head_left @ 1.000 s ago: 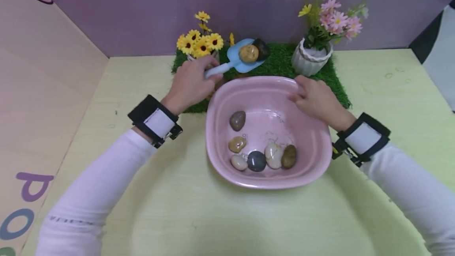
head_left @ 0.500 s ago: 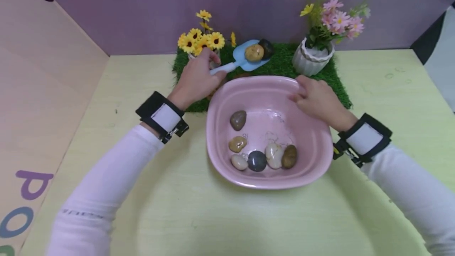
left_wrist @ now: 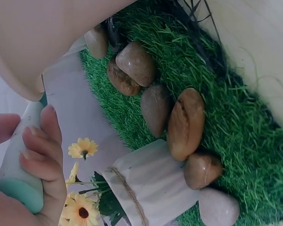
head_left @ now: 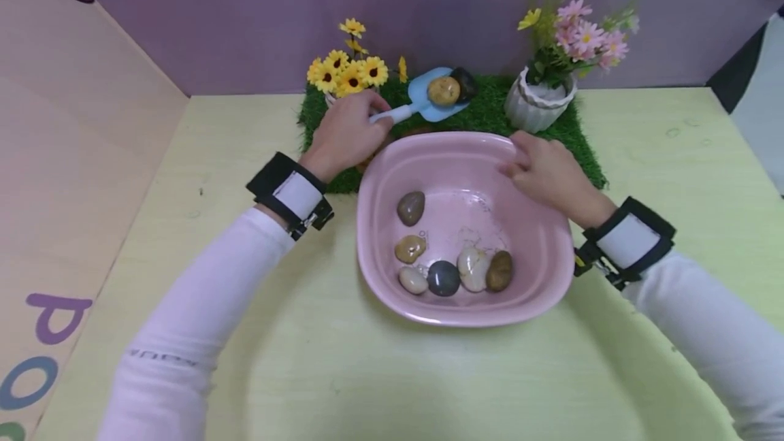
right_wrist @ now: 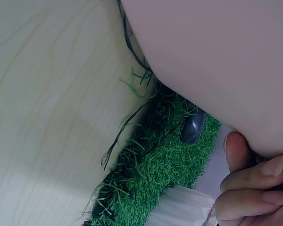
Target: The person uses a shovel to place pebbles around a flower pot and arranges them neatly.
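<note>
Presently gripping scoop (head_left: pixel 422 99) in left hand (head_left: pixel 349 129), basin (head_left: pixel 447 172) in right hand (head_left: pixel 548 175) — apparently mid-transfer of two stones (head_left: pixel 450 89), next wanting careful tipping.

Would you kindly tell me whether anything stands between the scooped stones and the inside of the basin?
Only the far rim of the basin visibly does: in the head view, the scoop in the left hand carries two stones just beyond it. The right hand grips the rim farther right, off the straight line.
</note>
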Tool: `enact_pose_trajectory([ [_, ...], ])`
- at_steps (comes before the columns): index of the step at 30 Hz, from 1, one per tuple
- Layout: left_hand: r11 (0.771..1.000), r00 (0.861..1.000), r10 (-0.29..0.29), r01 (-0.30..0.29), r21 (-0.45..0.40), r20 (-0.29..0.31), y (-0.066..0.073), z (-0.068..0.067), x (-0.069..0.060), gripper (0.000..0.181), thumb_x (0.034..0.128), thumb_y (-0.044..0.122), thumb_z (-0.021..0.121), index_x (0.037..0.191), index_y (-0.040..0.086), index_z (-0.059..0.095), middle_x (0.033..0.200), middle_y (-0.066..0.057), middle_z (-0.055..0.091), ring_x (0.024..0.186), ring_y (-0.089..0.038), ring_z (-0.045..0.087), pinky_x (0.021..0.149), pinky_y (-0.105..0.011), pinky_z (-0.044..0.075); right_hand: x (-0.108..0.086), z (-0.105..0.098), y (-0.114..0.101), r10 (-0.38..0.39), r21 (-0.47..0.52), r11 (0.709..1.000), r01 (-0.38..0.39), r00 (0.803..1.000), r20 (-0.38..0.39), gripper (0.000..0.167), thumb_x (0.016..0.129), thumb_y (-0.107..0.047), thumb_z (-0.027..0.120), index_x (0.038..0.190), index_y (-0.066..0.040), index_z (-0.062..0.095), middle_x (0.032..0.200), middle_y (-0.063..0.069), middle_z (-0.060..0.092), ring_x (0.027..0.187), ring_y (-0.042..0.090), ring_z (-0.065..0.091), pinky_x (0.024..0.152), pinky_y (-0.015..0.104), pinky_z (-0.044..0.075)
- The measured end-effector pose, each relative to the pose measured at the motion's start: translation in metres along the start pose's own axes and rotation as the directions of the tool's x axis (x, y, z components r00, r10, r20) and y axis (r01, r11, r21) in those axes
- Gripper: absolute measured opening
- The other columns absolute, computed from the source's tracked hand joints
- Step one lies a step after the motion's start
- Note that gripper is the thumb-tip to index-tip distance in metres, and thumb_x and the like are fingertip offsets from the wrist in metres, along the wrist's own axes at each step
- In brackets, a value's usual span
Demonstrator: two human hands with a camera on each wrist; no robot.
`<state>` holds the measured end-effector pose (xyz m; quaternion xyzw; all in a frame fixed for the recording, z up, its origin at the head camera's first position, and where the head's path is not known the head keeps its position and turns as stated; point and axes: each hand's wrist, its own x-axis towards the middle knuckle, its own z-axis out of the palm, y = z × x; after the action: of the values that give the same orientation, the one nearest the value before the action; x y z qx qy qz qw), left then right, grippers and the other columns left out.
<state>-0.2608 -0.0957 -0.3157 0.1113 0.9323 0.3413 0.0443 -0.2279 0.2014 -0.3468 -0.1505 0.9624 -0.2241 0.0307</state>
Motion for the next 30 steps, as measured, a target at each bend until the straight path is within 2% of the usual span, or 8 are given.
enact_pose_trajectory([
  [8, 0.999, 0.998, -0.028, 0.027, 0.027, 0.061, 0.006, 0.001, 0.002, 0.032, 0.1004, 0.031, 0.049, 0.124, 0.013, 0.059, 0.098, -0.004, 0.063, 0.074, -0.022, 0.058, 0.062, -0.035, 0.046, 0.0, 0.001, -0.001, 0.004, 0.0, 1.0, -0.004, 1.0, -0.003, 0.023, 0.095, -0.021, 0.06, 0.086, -0.007, 0.044, 0.062, 0.005, 0.04, 0.057, 0.023, 0.049, 0.052, 0.032, 0.038],
  [12, 0.998, 0.997, -0.006, 0.002, 0.057, 0.079, 0.007, 0.002, 0.005, 0.032, 0.1014, 0.03, 0.048, 0.125, 0.012, 0.058, 0.099, -0.004, 0.064, 0.074, -0.022, 0.057, 0.065, -0.035, 0.046, -0.001, 0.001, -0.001, 0.009, -0.001, 1.0, -0.009, 1.0, -0.001, 0.023, 0.095, -0.021, 0.06, 0.087, -0.007, 0.044, 0.063, 0.006, 0.041, 0.057, 0.023, 0.05, 0.051, 0.032, 0.039],
  [17, 0.998, 0.994, 0.043, -0.047, 0.046, 0.096, 0.008, 0.006, 0.01, 0.031, 0.1025, 0.028, 0.047, 0.123, 0.008, 0.059, 0.105, -0.007, 0.062, 0.079, -0.022, 0.057, 0.071, -0.033, 0.045, -0.001, 0.0, 0.0, 0.018, -0.007, 1.0, -0.018, 1.0, -0.008, 0.021, 0.094, -0.018, 0.06, 0.086, -0.007, 0.044, 0.063, 0.007, 0.041, 0.056, 0.024, 0.05, 0.051, 0.032, 0.04],
  [21, 0.998, 0.993, 0.042, -0.047, 0.047, 0.113, 0.006, 0.009, 0.012, 0.03, 0.1022, 0.028, 0.048, 0.121, 0.008, 0.06, 0.108, -0.007, 0.062, 0.085, -0.021, 0.056, 0.075, -0.033, 0.045, -0.001, 0.001, 0.0, 0.014, 0.0, 1.0, -0.014, 1.0, -0.006, 0.022, 0.095, -0.019, 0.06, 0.086, -0.007, 0.044, 0.063, 0.007, 0.041, 0.056, 0.024, 0.05, 0.051, 0.032, 0.04],
  [30, 0.998, 0.989, 0.052, -0.057, 0.036, 0.141, 0.003, 0.012, 0.011, 0.033, 0.1002, 0.027, 0.048, 0.124, 0.009, 0.062, 0.111, -0.008, 0.067, 0.082, -0.02, 0.062, 0.071, -0.032, 0.048, 0.0, 0.0, 0.0, 0.006, -0.018, 1.0, -0.006, 1.0, -0.017, 0.023, 0.094, -0.019, 0.061, 0.085, -0.007, 0.044, 0.063, 0.007, 0.042, 0.058, 0.025, 0.05, 0.052, 0.032, 0.039],
])
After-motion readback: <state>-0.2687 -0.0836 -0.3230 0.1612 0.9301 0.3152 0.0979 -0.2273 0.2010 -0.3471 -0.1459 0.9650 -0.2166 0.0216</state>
